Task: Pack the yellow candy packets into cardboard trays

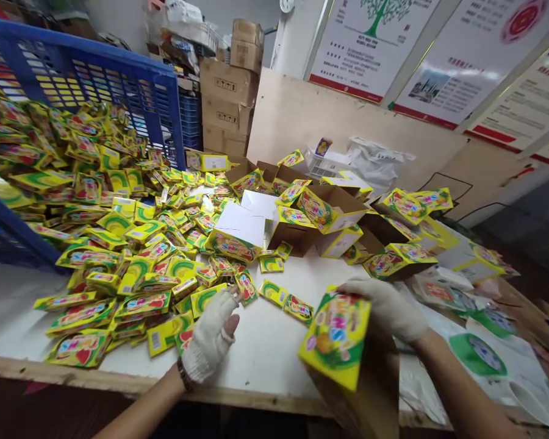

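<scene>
My right hand (387, 308), in a white knitted glove, grips the top edge of a yellow-and-green display box (336, 338) with fruit printing. The box is tilted at the table's front edge, and its brown cardboard inner side shows. In a matching glove, my left hand (211, 335) is over the near edge of the heap of small yellow packs (137, 268). Its thumb is apart from the fingers, with nothing visible between them. The fingertips are beside one small pack (246, 286); whether they touch it I cannot tell. Two more packs (286, 300) lie between my hands.
A blue plastic crate (176, 116) lies tipped at the left, packs spilling from it onto the white table (260, 353). Several open display boxes (329, 210) stand at the back. Plastic bags (480, 353) lie at right. Brown cartons (226, 85) are stacked behind.
</scene>
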